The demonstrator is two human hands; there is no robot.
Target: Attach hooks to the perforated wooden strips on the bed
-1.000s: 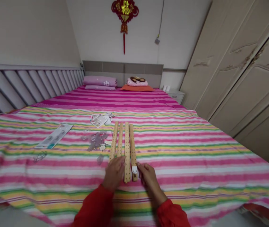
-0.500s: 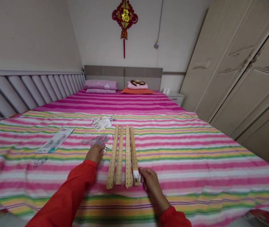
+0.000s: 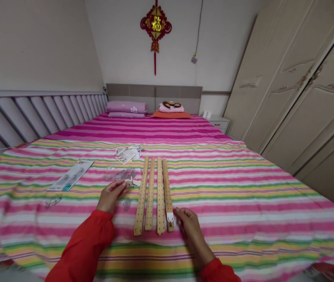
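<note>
Several perforated wooden strips (image 3: 150, 194) lie side by side on the striped bedspread (image 3: 243, 196), running away from me. The rightmost strip carries a small white hook (image 3: 170, 216) at its near end. My right hand (image 3: 188, 225) rests on the bed just right of that hook, fingers curled, fingertips against the strip's edge. My left hand (image 3: 111, 196) lies left of the strips. Its fingers are drawn together in a pinch, pointing at a scatter of small clear and white pieces (image 3: 125, 178). What the pinch holds is too small to make out.
A flat package card (image 3: 71, 175) and a wire piece (image 3: 52, 201) lie at the left, and torn clear wrapping (image 3: 127, 152) lies beyond the strips. Pillows (image 3: 125, 107) sit at the headboard. A slatted rail (image 3: 37, 113) runs along the left, and a wardrobe (image 3: 302, 86) stands at the right.
My left hand left the strips' near ends, reached out to the small pieces, then drew back a little with fingers pinched. The right hand stayed by the hook.
</note>
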